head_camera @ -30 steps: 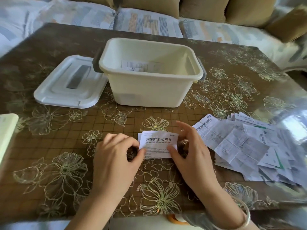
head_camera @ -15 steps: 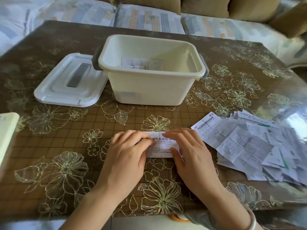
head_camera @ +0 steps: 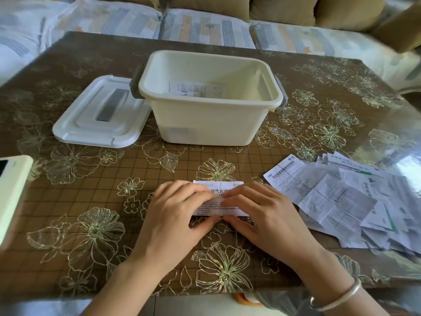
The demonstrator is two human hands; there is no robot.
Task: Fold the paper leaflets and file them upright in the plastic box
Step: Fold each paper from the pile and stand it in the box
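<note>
A small white leaflet (head_camera: pixel 218 190) with printed Chinese text lies flat on the table, close to the front edge. My left hand (head_camera: pixel 175 215) and right hand (head_camera: pixel 262 213) both rest on it, fingers laid across its middle and pressing it down, fingertips nearly meeting. Both thumbs sit at its lower edge. Behind it stands the cream plastic box (head_camera: pixel 205 124), open on top, with a few folded leaflets (head_camera: pixel 198 88) upright against its far wall. A loose pile of unfolded leaflets (head_camera: pixel 341 197) lies to the right of my right hand.
The box's white lid (head_camera: pixel 100 112) lies flat to the left of the box. A pale device (head_camera: pixel 11 197) sits at the table's left edge. A sofa (head_camera: pixel 205 26) with patterned cushions runs behind the floral table (head_camera: pixel 91 201).
The leaflet was held up between both hands' fingertips; it has since been lowered onto the table, and both hands have come down flat over it and closed toward each other.
</note>
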